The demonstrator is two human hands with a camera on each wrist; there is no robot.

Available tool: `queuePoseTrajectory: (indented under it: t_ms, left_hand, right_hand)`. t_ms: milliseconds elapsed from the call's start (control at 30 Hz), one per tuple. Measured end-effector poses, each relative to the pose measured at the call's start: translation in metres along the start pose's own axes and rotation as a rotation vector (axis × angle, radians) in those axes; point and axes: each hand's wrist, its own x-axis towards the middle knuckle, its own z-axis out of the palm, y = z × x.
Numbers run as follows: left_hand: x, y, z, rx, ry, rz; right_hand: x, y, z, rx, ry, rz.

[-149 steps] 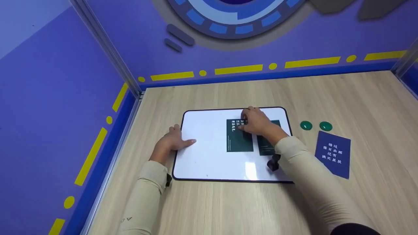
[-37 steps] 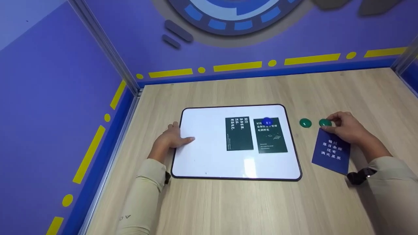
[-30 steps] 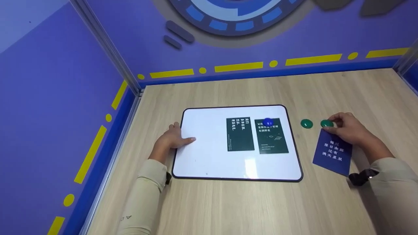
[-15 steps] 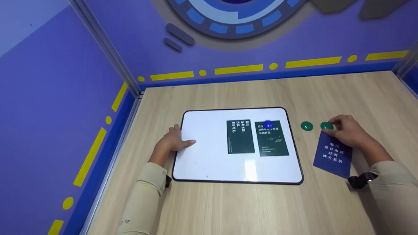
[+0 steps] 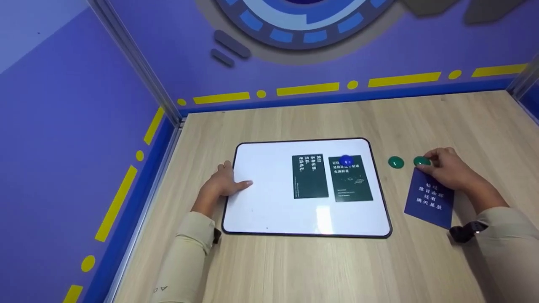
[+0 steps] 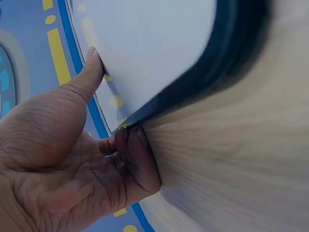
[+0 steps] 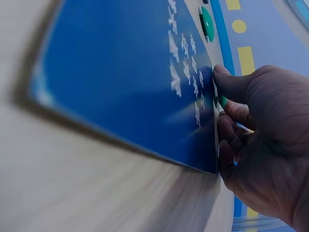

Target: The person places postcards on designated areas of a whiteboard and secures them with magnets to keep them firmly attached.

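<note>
My left hand (image 5: 222,180) grips the left edge of a black-rimmed whiteboard (image 5: 269,210). Its thumb lies on the white face and its other fingers curl against the rim, as the left wrist view shows. Two dark green cards with white writing, a left one (image 5: 310,179) and a right one (image 5: 353,187), lie on the board. A round blue magnet (image 5: 346,160) sits on the right one. My right hand (image 5: 450,168) pinches the top right part of a blue card (image 7: 125,63), thumb on its face, fingertips partly hidden. Close to those fingers lies a green magnet (image 5: 421,160).
Left of that magnet, a second green magnet (image 5: 396,162) lies on the wooden table (image 5: 303,269). A blue panel wall (image 5: 105,139) rises along the left side, and a patterned back wall (image 5: 311,71) stands behind the table.
My right hand has left the whiteboard and come to the blue card on the right. The blue magnet on the right green card is now uncovered. My left hand has stayed put.
</note>
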Motion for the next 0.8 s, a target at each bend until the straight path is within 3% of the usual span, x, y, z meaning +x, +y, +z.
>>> queuePoseTrajectory:
  t_ms: [800]
  left_hand:
    - [0.0015,-0.0003,-0.0043,-0.025,-0.020,0.029]
  right_hand:
    - [-0.0007,-0.0035,-0.0005,-0.015,0.014,0.018]
